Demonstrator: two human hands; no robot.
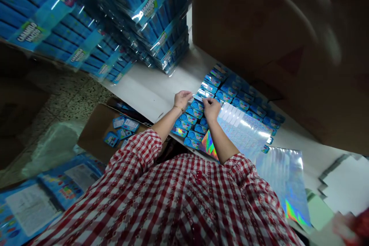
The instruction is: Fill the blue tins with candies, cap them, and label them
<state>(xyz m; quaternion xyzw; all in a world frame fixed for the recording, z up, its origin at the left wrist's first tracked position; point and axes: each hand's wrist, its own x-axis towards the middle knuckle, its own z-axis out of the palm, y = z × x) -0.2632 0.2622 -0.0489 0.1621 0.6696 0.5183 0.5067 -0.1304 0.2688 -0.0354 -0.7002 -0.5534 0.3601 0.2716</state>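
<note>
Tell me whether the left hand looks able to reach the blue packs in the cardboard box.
Probably yes: the cardboard box looks open, with several blue packs uncovered, though the left hand would need to draw back.

The table is long and white and goes slanting across. Down on the left, the floor has lots of little specks. A big brown box stands in shadow behind. The light is dim.
</note>
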